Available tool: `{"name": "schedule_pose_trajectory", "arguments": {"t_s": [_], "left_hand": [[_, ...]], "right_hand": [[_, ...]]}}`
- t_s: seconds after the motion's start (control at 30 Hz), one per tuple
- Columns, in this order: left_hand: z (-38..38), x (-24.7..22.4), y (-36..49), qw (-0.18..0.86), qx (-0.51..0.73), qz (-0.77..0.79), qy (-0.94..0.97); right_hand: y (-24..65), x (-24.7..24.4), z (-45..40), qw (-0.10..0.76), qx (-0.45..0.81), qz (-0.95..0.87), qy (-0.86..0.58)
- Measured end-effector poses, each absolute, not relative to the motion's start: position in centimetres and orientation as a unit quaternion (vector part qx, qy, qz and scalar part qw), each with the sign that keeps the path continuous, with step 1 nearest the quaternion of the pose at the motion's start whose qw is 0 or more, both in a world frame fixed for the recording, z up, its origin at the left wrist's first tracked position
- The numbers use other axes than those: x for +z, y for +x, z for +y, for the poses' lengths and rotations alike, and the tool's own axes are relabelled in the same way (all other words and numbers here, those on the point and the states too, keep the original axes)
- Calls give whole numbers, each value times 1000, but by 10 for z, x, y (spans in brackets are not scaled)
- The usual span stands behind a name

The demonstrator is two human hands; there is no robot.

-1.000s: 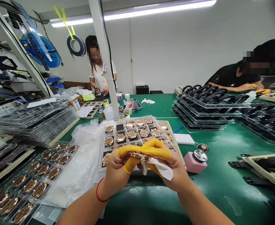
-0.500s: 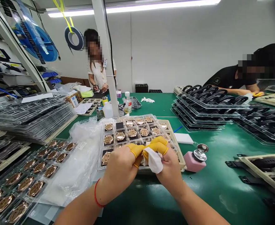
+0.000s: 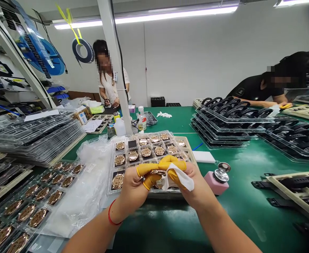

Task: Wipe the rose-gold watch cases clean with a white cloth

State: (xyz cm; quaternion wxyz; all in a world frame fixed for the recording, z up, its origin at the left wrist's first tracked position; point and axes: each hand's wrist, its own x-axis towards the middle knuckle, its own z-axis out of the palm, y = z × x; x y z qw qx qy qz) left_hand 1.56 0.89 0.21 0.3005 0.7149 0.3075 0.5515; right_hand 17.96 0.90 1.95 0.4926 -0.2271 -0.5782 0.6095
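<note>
In front of me, my left hand (image 3: 134, 189), with yellow finger cots, pinches a gold-rimmed watch case (image 3: 158, 172) held edge-on. A thin white wipe (image 3: 182, 179) hangs from my right hand (image 3: 196, 186), whose yellow-covered fingers press at the same watch case from the right. My fingers hide much of the case. Both hands are over the front of a clear plastic tray (image 3: 132, 144), where rows of similar round gold watch cases lie back side up. One pocket in its back row shows only a black square.
A pink pump bottle (image 3: 216, 182) and a white block (image 3: 204, 156) are right of the tray. Black straps fill stacked trays (image 3: 230, 128) farther right. Plastic bags (image 3: 83, 189) and another tray of watch cases (image 3: 42, 193) lie left. Two people work across the table.
My hands have moved slightly apart, and the watch case edge now shows between them. The wipe has spread out to the right. The whole view has shifted a little.
</note>
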Motion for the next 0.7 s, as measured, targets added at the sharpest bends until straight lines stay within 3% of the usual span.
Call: {"name": "schedule_pose_trajectory", "arguments": {"t_s": [0.17,0.33,0.5,0.6,0.7], "left_hand": [[8,-4,22,395,588,315,631],[9,-10,31,426,606,309,596],[10,-3,26,300,559,349,690],[6,11,16,222,464,394,762],[-1,21,7,215,433,421,768]], "right_hand": [[175,17,9,530,574,-591,-202],[169,9,11,569,509,-598,-243],[174,7,16,584,185,-705,-357],[178,7,19,566,60,-751,-335],[179,7,20,551,-26,-787,-276]]}}
